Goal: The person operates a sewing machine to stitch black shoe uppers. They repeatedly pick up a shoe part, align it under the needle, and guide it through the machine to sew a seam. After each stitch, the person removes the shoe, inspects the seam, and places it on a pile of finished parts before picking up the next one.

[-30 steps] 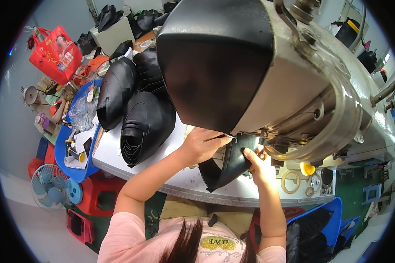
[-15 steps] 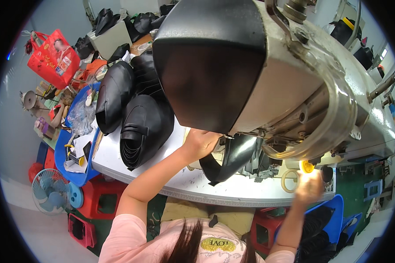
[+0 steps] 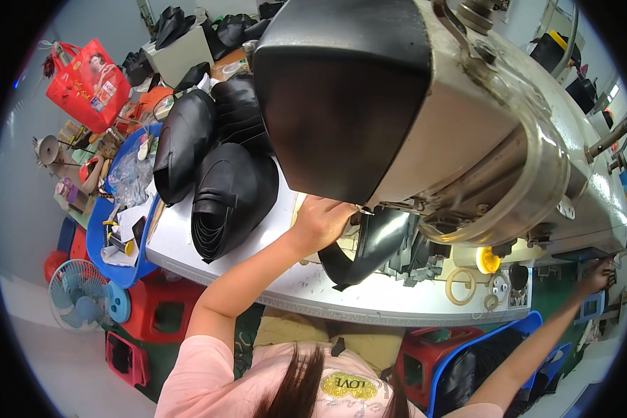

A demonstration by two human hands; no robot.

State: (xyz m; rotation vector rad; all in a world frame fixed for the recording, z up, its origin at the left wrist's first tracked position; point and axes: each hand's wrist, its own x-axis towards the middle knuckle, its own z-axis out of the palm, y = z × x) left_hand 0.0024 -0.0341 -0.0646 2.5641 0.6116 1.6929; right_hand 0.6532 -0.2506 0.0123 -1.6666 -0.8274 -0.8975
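Note:
Under the head of a large cream sewing machine (image 3: 460,139) with a black front cover, my left hand (image 3: 322,224) is closed, its thumb and fingers pressed together beside a small metal part near the needle area. What they pinch is hidden. Just right of these fingers, a curved strip-like piece of black leather (image 3: 369,254) lies on the white table (image 3: 279,289). My right arm reaches out to the far right, and my right hand (image 3: 596,276) is beside the lower right end of the machine. Its fingers are small and dark there, so their grip is unclear.
Stacks of folded black leather pieces (image 3: 233,198) stand on the table at left, beside a blue tray (image 3: 111,261) of scraps. A yellow knob (image 3: 488,260) and a tape ring (image 3: 460,286) are at right. Red stools (image 3: 157,306) and a fan (image 3: 76,296) stand below.
My right hand has moved away from the yellow knob, outward to the machine's far right end. My left hand stays near the needle area. The view has shifted slightly.

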